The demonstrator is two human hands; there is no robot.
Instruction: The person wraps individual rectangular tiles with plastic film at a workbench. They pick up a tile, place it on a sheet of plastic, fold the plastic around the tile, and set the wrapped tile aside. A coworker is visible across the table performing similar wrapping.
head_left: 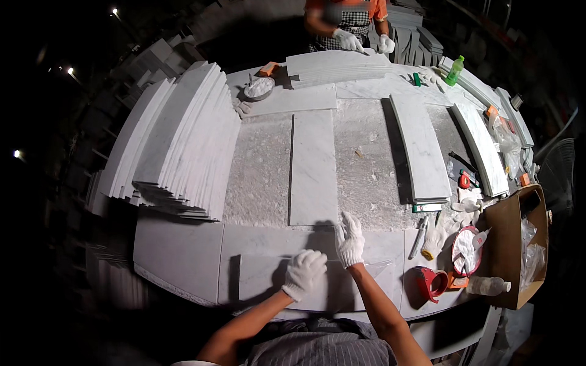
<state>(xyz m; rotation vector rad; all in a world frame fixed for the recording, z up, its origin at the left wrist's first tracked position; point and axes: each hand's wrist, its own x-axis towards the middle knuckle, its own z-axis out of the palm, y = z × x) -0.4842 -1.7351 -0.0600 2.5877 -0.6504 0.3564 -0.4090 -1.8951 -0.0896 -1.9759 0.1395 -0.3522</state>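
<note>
Both my hands wear white knit gloves. My left hand [304, 276] is closed above a white marble slab [259, 274] lying along the table's near edge; anything within its fingers is hidden. To its right, my right hand [350, 239] has its fingers stretched forward, close to the near right corner of another grey-veined marble slab [313, 168]. That slab lies lengthwise away from me in the middle of the table. Beside my right wrist, a thin clear plastic piece [377, 268] catches the light.
Tall stacked slabs [183, 140] stand left; more slabs [420, 149] lie right. A red tape dispenser [432, 284], a bowl of white paste [467, 250], a plastic bottle [488, 285] and a cardboard box [510, 244] sit near right. Across the table stands a gloved person [351, 27].
</note>
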